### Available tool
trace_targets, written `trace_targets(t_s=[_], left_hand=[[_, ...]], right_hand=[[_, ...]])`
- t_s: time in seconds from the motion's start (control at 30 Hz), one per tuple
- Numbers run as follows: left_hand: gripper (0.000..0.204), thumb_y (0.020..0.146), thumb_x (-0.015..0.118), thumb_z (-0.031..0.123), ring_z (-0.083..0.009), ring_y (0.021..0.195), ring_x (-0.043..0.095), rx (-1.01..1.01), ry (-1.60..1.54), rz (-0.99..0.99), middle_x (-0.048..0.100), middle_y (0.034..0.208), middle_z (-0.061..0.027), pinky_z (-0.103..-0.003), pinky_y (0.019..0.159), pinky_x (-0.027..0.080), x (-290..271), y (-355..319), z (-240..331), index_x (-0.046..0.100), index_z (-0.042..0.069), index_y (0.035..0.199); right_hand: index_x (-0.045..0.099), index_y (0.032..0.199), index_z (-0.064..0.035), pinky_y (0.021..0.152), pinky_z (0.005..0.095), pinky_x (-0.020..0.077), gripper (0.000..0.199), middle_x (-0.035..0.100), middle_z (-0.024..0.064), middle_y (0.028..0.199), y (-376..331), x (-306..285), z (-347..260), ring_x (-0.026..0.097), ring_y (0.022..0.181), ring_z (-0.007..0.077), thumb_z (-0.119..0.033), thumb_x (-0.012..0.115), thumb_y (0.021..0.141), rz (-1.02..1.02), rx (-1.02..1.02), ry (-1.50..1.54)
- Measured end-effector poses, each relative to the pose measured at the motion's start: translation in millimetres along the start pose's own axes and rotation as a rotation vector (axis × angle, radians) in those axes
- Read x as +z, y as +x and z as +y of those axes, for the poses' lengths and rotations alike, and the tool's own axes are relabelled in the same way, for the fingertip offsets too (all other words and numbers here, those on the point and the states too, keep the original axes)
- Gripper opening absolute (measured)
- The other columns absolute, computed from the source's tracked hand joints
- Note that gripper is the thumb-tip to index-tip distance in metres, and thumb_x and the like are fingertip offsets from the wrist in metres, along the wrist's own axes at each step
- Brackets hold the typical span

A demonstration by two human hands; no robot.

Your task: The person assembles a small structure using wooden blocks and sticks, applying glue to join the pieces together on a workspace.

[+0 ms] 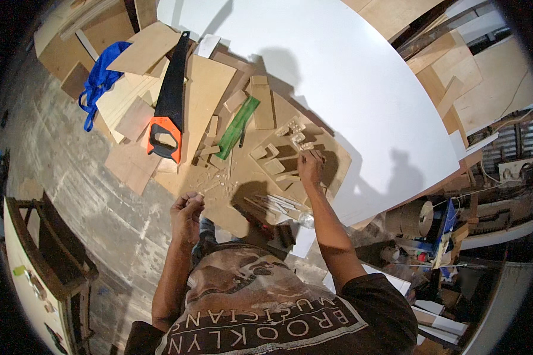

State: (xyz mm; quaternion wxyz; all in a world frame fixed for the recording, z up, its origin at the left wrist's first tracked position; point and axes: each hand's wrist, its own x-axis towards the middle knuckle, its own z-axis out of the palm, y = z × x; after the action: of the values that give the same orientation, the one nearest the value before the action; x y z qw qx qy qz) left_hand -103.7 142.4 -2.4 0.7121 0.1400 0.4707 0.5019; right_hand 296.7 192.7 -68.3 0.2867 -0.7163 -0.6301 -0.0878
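Observation:
My left hand (186,216) is raised near the board's front left edge. Its thumb and fingers pinch a small pale piece, apparently wood (201,195). Reaching over the brown work board (337,168), my right hand (311,167) has its fingers curled together. Its fingertips are at a small wooden piece (307,145); whether they grip it is hidden. Just beyond lies a small block with holes (291,126). Left of that hand is a wooden assembly with upright blocks (272,163). Several thin white sticks (280,203) lie nearer to me.
A handsaw with an orange handle (164,139) rests on plywood sheets at the left. A green strip (238,128) and a wood block (262,103) lie mid-board, with wood shavings (219,184) nearby. Beyond is a large white panel (361,77). A wooden frame (53,248) stands lower left.

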Motion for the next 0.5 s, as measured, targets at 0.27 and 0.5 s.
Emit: trace_targets(t_s=[0.27,0.5], left_hand=[[0.015,0.088,0.063,-0.002,-0.0158,0.083,0.064,-0.007,-0.015,0.005,0.067,0.094,-0.0064,-0.026,0.077,0.052,-1.6,-4.8,2.8,0.06,0.002,0.101],[0.017,0.087,0.065,-0.001,-0.0153,0.081,0.062,0.017,-0.021,0.009,0.066,0.092,-0.0064,-0.026,0.075,0.051,-6.6,-4.5,-2.4,0.06,0.002,0.102]], right_hand=[[0.066,0.078,-0.0043,0.074,0.0461,0.0446,0.003,0.066,0.011,0.083,5.4,1.4,2.5,0.061,0.084,0.0316,-0.007,0.067,0.079,0.051,-0.023,0.0],[0.063,0.077,0.0004,0.074,0.0472,0.0476,0.005,0.063,0.0187,0.082,5.9,-4.6,-2.9,0.059,0.084,0.0367,-0.004,0.067,0.079,-0.016,-0.023,-0.022]])
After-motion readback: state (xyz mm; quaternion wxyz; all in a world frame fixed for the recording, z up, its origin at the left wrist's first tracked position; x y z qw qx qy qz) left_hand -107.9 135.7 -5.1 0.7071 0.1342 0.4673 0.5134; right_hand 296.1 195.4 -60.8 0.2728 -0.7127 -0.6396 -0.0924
